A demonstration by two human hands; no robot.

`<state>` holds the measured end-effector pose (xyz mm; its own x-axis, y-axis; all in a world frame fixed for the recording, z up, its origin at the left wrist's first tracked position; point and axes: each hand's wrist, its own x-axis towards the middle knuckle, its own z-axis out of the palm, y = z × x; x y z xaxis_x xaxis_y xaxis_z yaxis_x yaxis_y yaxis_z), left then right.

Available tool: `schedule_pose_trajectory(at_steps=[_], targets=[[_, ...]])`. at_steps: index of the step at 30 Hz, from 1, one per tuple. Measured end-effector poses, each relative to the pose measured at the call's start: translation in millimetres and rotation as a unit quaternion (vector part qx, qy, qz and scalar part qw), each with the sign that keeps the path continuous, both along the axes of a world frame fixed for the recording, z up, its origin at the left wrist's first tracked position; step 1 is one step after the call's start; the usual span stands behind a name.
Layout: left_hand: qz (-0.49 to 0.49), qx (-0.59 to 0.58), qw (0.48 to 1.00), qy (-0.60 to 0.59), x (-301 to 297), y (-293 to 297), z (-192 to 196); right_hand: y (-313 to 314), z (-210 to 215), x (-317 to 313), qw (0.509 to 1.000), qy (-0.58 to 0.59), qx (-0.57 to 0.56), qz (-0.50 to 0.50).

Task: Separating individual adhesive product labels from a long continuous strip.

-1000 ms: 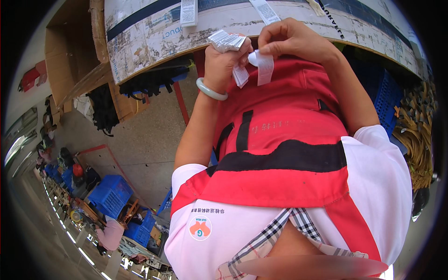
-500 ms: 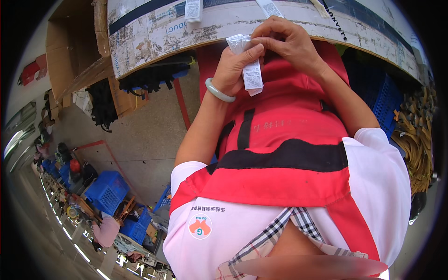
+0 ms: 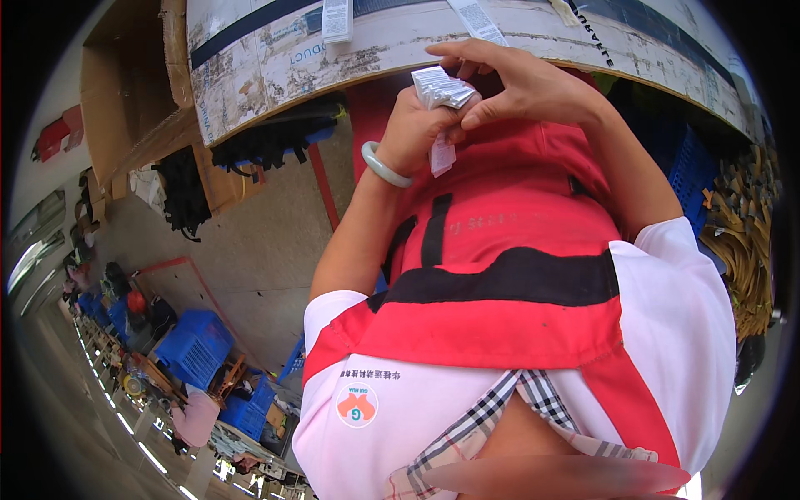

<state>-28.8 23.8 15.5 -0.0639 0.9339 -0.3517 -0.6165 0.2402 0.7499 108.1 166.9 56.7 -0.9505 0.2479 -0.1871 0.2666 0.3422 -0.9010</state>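
My left hand [image 3: 412, 133], with a pale bangle at the wrist, is closed round a stack of white printed labels [image 3: 443, 88]. Their upper ends fan out above the fist, and a lower end hangs below it against the red apron. At the stack's right side is my right hand [image 3: 529, 90], open, its fingers stretched leftward above the labels and its thumb apart from them. Whether that thumb touches the stack I cannot tell. Beyond, more white labels [image 3: 337, 22] lie on the worn cardboard-covered table [image 3: 275, 71], with another strip of labels [image 3: 477, 20] farther right.
The table's front edge runs just beyond my hands. An open cardboard box [image 3: 133, 92] stands on the left, with black straps [image 3: 275, 143] hanging under the table. On the right are a blue crate [image 3: 693, 175] and a pile of yellowish-brown strips [image 3: 742, 258].
My right hand has let go of the labels' upper end and opened, its fingers spreading. My left hand has tilted the stack, so the fanned ends now show more.
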Motion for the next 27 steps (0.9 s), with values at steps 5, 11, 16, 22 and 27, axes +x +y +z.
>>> schedule_pose_trajectory(at_steps=[5, 11, 16, 22, 27], targets=[[-0.091, 0.039, 0.994, 0.039, 2, 2, 5, 3, 2, 0, 0.984, 0.038, -0.163, -0.063], [-0.095, 0.0, 0.995, 0.035, 4, 4, -7, -7, -26, 5, 0.98, 0.121, -0.118, -0.107], [0.019, 0.013, 0.999, 0.043, -1, 28, 7, 33, -14, -2, 0.951, 0.187, 0.182, -0.166], [0.096, 0.009, 0.988, 0.123, -27, 46, 25, 100, -17, 40, 0.796, 0.013, 0.542, -0.268], [0.074, -0.01, 0.983, 0.165, -26, 55, 13, 112, -51, 58, 0.84, 0.066, 0.429, -0.326]])
